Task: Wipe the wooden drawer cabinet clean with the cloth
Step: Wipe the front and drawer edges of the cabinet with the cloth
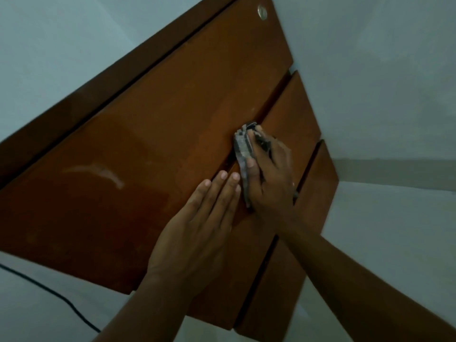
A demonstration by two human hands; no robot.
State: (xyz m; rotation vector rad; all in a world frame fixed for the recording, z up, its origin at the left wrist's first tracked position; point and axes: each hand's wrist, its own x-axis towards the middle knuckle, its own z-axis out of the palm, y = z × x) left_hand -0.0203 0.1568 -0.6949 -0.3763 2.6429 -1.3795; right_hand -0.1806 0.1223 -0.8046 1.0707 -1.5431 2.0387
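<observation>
The wooden drawer cabinet is reddish-brown and seen from above at a slant, with drawer fronts stepping down to the right. A pale smear marks its large panel at the left. My right hand is shut on a bunched grey patterned cloth and presses it into the groove at the panel's edge. My left hand lies flat on the panel just left of the cloth, fingers straight and together, holding nothing.
A round metal lock sits near the panel's far corner. A black cable runs across the pale floor at the lower left. Pale walls and floor surround the cabinet.
</observation>
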